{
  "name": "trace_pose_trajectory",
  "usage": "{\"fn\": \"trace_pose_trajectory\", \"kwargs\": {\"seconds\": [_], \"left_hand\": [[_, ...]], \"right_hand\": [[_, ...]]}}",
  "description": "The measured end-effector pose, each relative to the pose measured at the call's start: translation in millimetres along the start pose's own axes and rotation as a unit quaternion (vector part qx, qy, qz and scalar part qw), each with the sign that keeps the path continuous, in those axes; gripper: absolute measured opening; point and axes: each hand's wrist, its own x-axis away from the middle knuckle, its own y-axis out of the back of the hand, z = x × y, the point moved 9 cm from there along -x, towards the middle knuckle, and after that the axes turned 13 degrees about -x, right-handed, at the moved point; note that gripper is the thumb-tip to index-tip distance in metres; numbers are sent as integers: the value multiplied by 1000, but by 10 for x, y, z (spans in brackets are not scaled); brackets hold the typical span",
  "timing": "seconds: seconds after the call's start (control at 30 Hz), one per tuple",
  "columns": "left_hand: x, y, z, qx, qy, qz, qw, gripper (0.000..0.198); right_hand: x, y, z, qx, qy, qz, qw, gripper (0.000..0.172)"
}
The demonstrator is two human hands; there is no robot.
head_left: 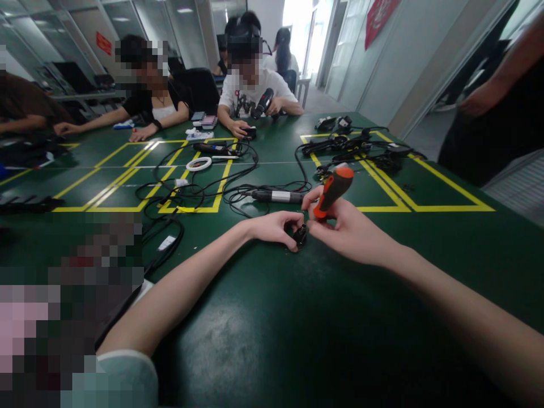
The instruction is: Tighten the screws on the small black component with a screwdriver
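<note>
1. Left hand (276,226) curls around the small black part (301,234) and presses it onto the green table (272,328), likely so it can't slide or turn
2. Right hand (348,232) grasps the screwdriver (335,187) by its orange handle, tilted with the tip down toward the part; fingers hide the tip contact
3. Hands meet at the part, probably for steadiness
4. Black tool (276,196) and loose cables (199,192) lie just behind, apart from both hands
</note>
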Motion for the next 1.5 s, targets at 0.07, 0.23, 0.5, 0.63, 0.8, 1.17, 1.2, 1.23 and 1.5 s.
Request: {"fn": "trace_pose_trajectory", "kwargs": {"seconds": [0.07, 0.23, 0.5, 0.63, 0.8, 1.17, 1.2, 1.23, 1.5], "left_hand": [[3, 5, -5, -6, -1, 0, 1000, 41], [-5, 21, 18, 0, -7, -10, 1000, 45], [5, 15, 14, -17, 3, -2, 1000, 40], [44, 46, -47, -39, 16, -9, 999, 43], [58, 43, -68, -36, 16, -5, 999, 45], [5, 29, 25, -12, 1, -12, 1000, 46], [9, 33, 16, -11, 0, -13, 1000, 45], [15, 34, 5, -13, 0, -13, 1000, 44], [28, 7, 21, -18, 16, 3, 1000, 41]], "right_hand": [[-13, 6, 10, 2, 7, -10, 1000, 16], [-15, 29, 4, 16, 9, -16, 1000, 16], [5, -39, 54, -1, 9, 23, 1000, 20], [10, -79, 19, -33, -11, 34, 999, 15], [23, -61, -21, -46, -34, 30, 998, 16], [-18, 9, 32, -18, 2, 3, 1000, 13], [-22, 12, 40, -18, 6, 2, 1000, 12], [-25, 15, 49, -16, 12, 2, 1000, 11], [-31, 163, 82, 24, 34, -26, 999, 10]]}}
